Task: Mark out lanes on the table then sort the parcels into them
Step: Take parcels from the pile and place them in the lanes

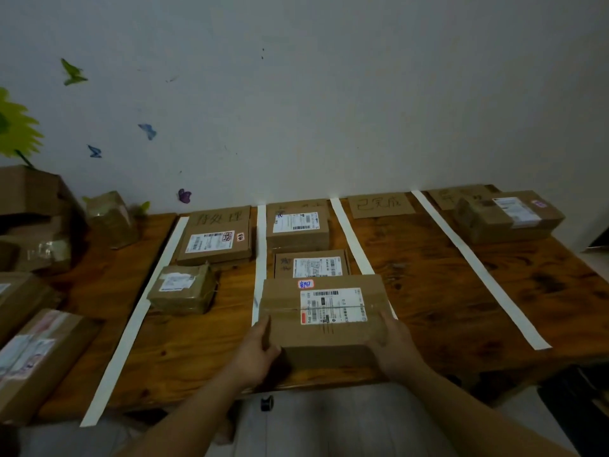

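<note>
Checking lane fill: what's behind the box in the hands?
Two labelled parcels in a row: nearer parcel, then far parcel. The held box hides the nearer one's front edge.

Matt cardboard parcel [324, 319] on glossy knotted wood table [428, 291], white paper strips [478, 265].

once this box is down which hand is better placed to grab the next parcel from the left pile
Left, probably. The left hand grips the left end of the box, on the side of the unsorted parcels; the right hand, on its right end, would have to reach across the box.
</note>
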The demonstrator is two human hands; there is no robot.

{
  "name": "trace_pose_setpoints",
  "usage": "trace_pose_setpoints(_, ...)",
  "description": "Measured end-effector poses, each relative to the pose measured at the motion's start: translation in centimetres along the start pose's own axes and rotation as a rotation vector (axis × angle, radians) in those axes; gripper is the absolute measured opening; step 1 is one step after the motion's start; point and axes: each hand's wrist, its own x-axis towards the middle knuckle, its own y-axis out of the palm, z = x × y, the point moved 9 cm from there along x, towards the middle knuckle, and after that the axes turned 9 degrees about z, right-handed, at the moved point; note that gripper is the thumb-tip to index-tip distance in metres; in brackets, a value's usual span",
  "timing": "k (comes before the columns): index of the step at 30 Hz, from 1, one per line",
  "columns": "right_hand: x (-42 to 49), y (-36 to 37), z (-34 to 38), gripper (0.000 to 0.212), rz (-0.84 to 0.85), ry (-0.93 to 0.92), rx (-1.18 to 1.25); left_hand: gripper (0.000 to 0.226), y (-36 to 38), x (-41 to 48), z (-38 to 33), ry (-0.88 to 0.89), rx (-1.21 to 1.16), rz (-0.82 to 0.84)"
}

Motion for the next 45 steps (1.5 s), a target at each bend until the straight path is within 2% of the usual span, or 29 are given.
trace_pose_setpoints(3,1.1,-0.3,0.2,0.067,-0.005,0.025,-0.135,0.073,-0.4,0.9,-0.2,-0.009,0.07,0.007)
trace_pose_setpoints(5,1.2,-1.3,1.5,0.065,-0.08,0.023,-0.29,0.076,-1.3,0.5,-0.4,-0.027,0.105,0.001)
trace_pose_setpoints(7,1.2,-2.0,5.1,0.063,-0.129,-0.058,-0.375,0.075,-3.8,-0.5,-0.2,-0.047,0.119,-0.066)
trace_pose_setpoints(10,1.3,-0.8,12.7,0.061,-0.102,-0.195,-0.436,0.077,-9.7,-2.6,1.8,-0.068,0.133,-0.181)
trace_pose_setpoints(14,1.1,5.7,21.1,0.057,0.101,-0.339,-0.337,0.079,-18.4,-6.2,7.1,-0.078,0.141,-0.304)
trace_pose_setpoints(18,-0.2,13.7,27.6,0.054,0.276,-0.442,-0.375,0.077,-25.3,-10.1,13.9,-0.149,0.035,-0.382)
trace_pose_setpoints(22,0.0,22.3,32.7,0.057,0.367,-0.414,-0.395,0.084,-31.7,-13.7,20.7,-0.169,-0.204,-0.491)
trace_pose_setpoints(24,0.2,26.6,34.8,0.056,0.384,-0.39,-0.424,0.076,-33.7,-15.2,24.6,-0.233,-0.38,-0.503)
trace_pose_setpoints(26,0.1,30.7,36.3,0.058,0.417,-0.367,-0.459,0.068,-34.8,-16.1,28.2,-0.267,-0.514,-0.483)
trace_pose_setpoints(29,0.2,36.2,38.5,0.062,0.49,-0.35,-0.447,0.063,-36.6,-17.0,31.6,-0.272,-0.573,-0.508)
trace_pose_setpoints(32,1.2,40.8,40.3,0.065,0.553,-0.346,-0.478,0.077,-37.3,-17.3,34.1,-0.326,-0.668,-0.558)
trace_pose_setpoints(35,2.2,44.8,41.8,0.045,0.636,-0.349,-0.462,0.091,-36.6,-16.3,36.5,-0.327,-0.816,-0.617)
trace_pose_setpoints(38,4.2,48.3,42.4,0.02,0.684,-0.373,-0.463,0.083,-34.4,-15.1,37.1,-0.364,-0.977,-0.643)
trace_pose_setpoints(40,6.3,50.2,42.2,0.018,0.693,-0.384,-0.455,0.074,-32.7,-13.9,37.0,-0.401,-1.066,-0.616)
trace_pose_setpoints(42,7.6,52.2,41.7,0.02,0.778,-0.328,-0.422,0.066,-31.5,-12.5,37.1,-0.422,-1.145,-0.58)
trace_pose_setpoints(45,8.3,53.5,41.4,0.022,0.88,-0.253,-0.39,0.066,-31.3,-11.6,38.1,-0.438,-1.235,-0.641)
